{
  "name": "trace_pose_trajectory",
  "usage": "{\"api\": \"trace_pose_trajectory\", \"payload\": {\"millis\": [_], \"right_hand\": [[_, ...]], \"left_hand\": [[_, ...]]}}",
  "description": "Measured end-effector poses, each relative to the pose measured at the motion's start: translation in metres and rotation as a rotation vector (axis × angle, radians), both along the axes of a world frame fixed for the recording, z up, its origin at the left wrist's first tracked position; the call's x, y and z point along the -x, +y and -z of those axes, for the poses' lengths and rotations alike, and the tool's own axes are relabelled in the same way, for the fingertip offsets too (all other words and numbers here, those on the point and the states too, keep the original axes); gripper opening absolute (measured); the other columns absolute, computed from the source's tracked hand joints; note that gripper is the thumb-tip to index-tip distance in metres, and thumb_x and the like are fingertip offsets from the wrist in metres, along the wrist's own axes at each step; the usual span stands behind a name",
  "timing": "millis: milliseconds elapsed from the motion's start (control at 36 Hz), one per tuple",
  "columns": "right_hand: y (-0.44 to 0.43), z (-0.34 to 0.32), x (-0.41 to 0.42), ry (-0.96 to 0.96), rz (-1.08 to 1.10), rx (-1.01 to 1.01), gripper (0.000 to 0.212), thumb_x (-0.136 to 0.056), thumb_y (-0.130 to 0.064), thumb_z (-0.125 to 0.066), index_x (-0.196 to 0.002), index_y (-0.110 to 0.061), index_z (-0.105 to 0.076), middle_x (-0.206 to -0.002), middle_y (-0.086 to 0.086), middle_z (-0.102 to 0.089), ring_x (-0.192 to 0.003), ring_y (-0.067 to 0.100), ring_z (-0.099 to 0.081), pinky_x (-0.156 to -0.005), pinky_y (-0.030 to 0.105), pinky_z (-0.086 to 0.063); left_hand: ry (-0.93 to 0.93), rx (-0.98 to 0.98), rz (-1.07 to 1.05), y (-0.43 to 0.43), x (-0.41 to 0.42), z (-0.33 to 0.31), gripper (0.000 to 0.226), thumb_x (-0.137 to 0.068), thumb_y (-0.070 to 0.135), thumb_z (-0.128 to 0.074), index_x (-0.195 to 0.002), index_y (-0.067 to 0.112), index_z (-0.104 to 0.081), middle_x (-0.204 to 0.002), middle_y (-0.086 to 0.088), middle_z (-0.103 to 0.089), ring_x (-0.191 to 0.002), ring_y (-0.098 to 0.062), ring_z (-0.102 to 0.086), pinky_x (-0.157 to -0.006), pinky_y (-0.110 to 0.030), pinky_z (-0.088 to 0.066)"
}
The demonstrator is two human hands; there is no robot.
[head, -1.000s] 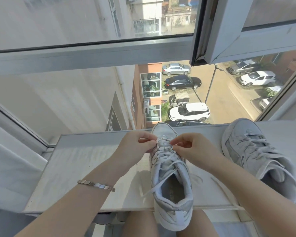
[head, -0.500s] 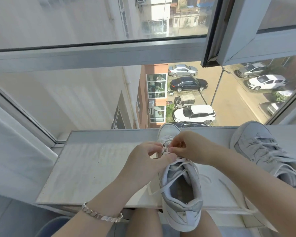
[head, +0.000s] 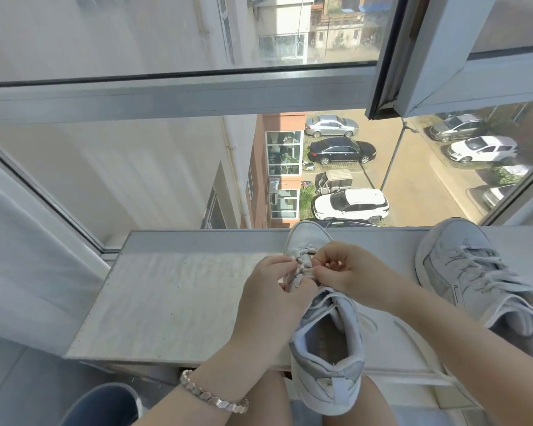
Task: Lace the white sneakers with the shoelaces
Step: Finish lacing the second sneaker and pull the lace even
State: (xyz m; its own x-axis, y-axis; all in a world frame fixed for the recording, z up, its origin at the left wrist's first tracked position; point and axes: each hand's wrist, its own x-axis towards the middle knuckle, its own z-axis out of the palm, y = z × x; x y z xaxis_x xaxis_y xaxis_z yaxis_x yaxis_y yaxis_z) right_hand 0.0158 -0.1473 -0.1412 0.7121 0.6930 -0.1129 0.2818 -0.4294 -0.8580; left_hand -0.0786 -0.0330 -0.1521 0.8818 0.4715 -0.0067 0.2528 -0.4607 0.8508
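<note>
Head view: white sneaker (head: pixel 326 348) stands on the sill (head: pixel 173 302), right of ctr. Its toe points to the far edge by the glass and its heel hangs over the near edge, above the person's bare legs. Shoelace (head: pixel 302 265) crosses the eyelets near the toe; higher up the strands lie loose, and the opening is bare.

L hand (head: pixel 271 293) is at the left side of the lacing, grip narrow, fingers curled, tips pinching the lace. R hand (head: pixel 348 272) is opposite on the right side, grip narrow too, thumb & forefinger pinching the lace. The 2 hands nearly meet over the eyelets.

Loose lace end (head: pixel 425 351) trails across the sill toward the near right corner. 2nd sneaker (head: pixel 462 272) sits at the sill's right end, laced, toe to the far edge, apart from the 1st. The R forearm crosses in front of its heel.

Bracelet (head: pixel 210 395) is on the L wrist. Dark blue container (head: pixel 105 404) sits below the near edge, left. White car (head: pixel 351 204) is parked w/ others far below, seen thru the glass.
</note>
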Motion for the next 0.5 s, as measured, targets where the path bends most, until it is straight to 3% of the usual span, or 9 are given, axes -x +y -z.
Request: {"api": "trace_pose_trajectory", "payload": {"millis": [111, 194, 333, 389, 500], "right_hand": [[0.007, -0.011, 0.000, -0.134, -0.059, 0.212, 0.029, -0.087, -0.031, -0.062, -0.059, -0.028, -0.057, -0.059, -0.008, -0.051, -0.047, -0.001, -0.042, -0.051, 0.011, -0.034], [0.009, -0.014, -0.001, -0.161, -0.090, 0.254, 0.024, -0.088, -0.033, -0.061, -0.066, -0.023, -0.061, -0.058, -0.008, -0.047, -0.048, 0.000, -0.040, -0.052, 0.011, -0.034], [0.005, -0.011, 0.003, -0.025, -0.109, 0.050, 0.018, -0.091, -0.013, -0.057, -0.078, -0.005, -0.066, -0.073, -0.007, -0.049, -0.066, 0.004, -0.048, -0.070, 0.015, -0.040], [0.001, -0.005, 0.005, 0.061, -0.072, -0.007, 0.019, -0.091, -0.013, -0.057, -0.074, -0.013, -0.065, -0.081, -0.006, -0.048, -0.076, 0.005, -0.050, -0.079, 0.020, -0.040], [-0.009, 0.000, 0.006, 0.125, 0.104, -0.089, 0.017, -0.090, -0.019, -0.060, -0.075, -0.015, -0.066, -0.076, -0.002, -0.058, -0.068, 0.006, -0.052, -0.069, 0.016, -0.040]], "left_hand": [[-0.006, -0.012, 0.005, 0.001, 0.001, 0.000, 0.034, -0.085, 0.024, -0.063, -0.118, 0.017, -0.065, -0.113, 0.015, -0.053, -0.106, -0.003, -0.054, -0.090, -0.016, -0.047], [-0.002, -0.011, 0.003, 0.002, 0.001, 0.001, 0.032, -0.085, 0.024, -0.063, -0.116, 0.018, -0.066, -0.116, 0.013, -0.056, -0.106, -0.004, -0.055, -0.092, -0.019, -0.048], [-0.003, -0.001, 0.007, 0.003, 0.001, 0.001, 0.031, -0.084, 0.025, -0.063, -0.114, 0.019, -0.068, -0.114, 0.013, -0.057, -0.105, -0.002, -0.055, -0.092, -0.022, -0.048], [0.001, -0.006, 0.018, 0.003, 0.002, 0.000, 0.030, -0.084, 0.023, -0.064, -0.112, 0.017, -0.068, -0.111, 0.013, -0.056, -0.105, -0.003, -0.055, -0.094, -0.025, -0.048], [0.035, -0.010, 0.059, 0.004, 0.000, -0.002, 0.031, -0.083, 0.022, -0.062, -0.114, 0.018, -0.065, -0.111, 0.014, -0.053, -0.104, -0.002, -0.052, -0.093, -0.023, -0.046]]}}
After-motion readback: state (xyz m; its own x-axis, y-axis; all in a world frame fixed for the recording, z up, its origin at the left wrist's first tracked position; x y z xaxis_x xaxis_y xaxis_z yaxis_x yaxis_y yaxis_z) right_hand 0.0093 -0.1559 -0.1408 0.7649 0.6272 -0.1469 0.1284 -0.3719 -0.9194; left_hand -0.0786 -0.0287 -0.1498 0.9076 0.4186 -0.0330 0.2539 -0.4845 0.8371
